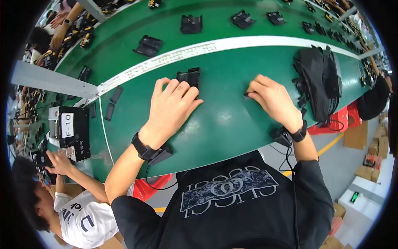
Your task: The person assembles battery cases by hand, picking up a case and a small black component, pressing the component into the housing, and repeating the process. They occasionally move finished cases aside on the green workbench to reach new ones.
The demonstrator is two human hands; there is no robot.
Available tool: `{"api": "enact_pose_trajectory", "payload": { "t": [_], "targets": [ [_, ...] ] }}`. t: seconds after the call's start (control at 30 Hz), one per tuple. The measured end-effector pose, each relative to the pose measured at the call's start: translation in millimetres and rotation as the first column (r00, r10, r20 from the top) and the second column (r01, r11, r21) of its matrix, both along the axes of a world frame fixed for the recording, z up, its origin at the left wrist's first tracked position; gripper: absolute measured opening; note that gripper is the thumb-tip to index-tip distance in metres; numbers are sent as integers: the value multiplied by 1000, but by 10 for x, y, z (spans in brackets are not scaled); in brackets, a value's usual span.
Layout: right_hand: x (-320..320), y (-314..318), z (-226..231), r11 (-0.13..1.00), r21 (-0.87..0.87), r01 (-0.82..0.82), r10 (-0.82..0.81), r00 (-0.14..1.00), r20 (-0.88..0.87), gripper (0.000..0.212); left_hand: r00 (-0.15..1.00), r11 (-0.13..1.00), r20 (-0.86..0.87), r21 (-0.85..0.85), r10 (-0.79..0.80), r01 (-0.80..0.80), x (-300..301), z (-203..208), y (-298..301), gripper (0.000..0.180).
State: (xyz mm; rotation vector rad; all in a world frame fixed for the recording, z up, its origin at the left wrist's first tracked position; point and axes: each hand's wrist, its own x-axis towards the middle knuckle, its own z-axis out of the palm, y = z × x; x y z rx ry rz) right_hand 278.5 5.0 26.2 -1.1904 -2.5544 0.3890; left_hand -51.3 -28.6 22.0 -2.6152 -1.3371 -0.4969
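My left hand [171, 108] is closed over the near side of a black plastic housing [190, 76] on the green table [215, 137]. Its curled fingers hide the lower part of that piece. To the right, my right hand [271, 98] pinches a small black part [246, 96] between thumb and fingers, just above the tabletop. Most of this part is covered by the fingertips, so its exact kind is hidden. The two hands are apart.
Black housings [191, 24] lie spaced out beyond a white divider strip [265, 40]. A black bag [317, 83] rests at right, with small black parts beside it. At left are flat black pieces [110, 112], a boxy device [68, 130] and a co-worker's hand [61, 162].
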Motion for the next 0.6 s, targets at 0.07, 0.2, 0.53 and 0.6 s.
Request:
{"api": "enact_pose_trajectory", "payload": {
  "t": [0.07, 0.2, 0.53, 0.6],
  "targets": [
    [-31, 19, -7, 1000, -20, 11, -11, 1000, 8, 9, 984, 997, 165, -23, -71, 76, 89, -52, -28, 32],
    [40, 98, -82, 998, -55, 42, -42, 999, 1, 10, 953, 999, 304, -49, -6, 21, 84, 16, 13, 39],
    [-101, 205, -110, 999, -6, 32, -32, 999, -6, 14, 959, 992, 281, -125, 34, 2, 92, -91, 226, 44],
    [-68, 243, -91, 999, -26, 36, -36, 999, 1, 15, 952, 907, 246, -416, 183, -67, 115, 38, 169, 44]
  ]
}}
